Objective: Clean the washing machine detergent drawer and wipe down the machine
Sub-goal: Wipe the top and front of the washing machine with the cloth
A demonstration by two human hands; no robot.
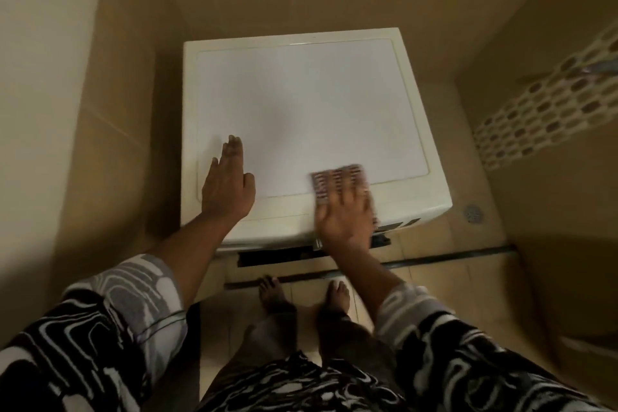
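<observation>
A white washing machine point(301, 97) stands against the tiled wall, seen from above. My left hand point(227, 184) rests flat on its top near the front left corner, fingers straight. My right hand point(344, 214) presses a checked cloth point(334, 179) flat onto the top's front edge, right of centre, with fingers spread. Below the front edge a dark open slot point(277, 257) shows on the machine's front. The detergent drawer itself cannot be made out.
Beige tiled walls close in on the left and behind. A perforated white laundry basket point(548, 104) stands at the right. A floor drain point(473, 212) lies right of the machine. My bare feet point(304, 294) stand on the tiles just before it.
</observation>
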